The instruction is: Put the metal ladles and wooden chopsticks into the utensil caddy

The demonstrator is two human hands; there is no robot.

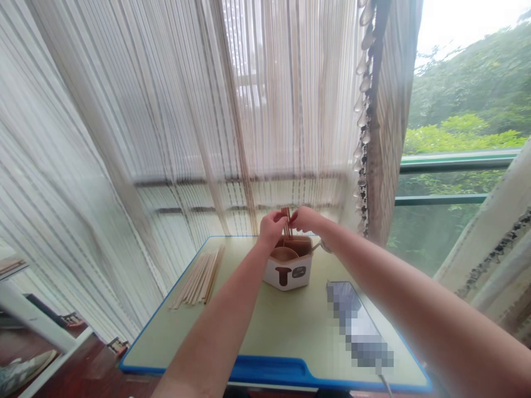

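Observation:
At the far side of the table, my left hand [272,225] and my right hand [306,219] are close together above a white holder [276,276] with dark printed shapes on its front. Both hands have their fingers closed on a few brown chopsticks [289,229], held upright at the holder's opening. Whether their lower ends touch the inside is hidden. A round brown piece, perhaps a ladle or spoon [285,254], sits in the front of the holder, and a grey handle sticks out to the right. Left of my forearm, a loose pile of pale chopsticks [197,279] lies on the table.
The pale table [274,326] has a blue edge. A phone-like device [359,320], partly blurred out, lies at right with a cable running off the front. A sheer striped curtain [174,110] hangs behind, and a window with a green railing [456,165] is at right.

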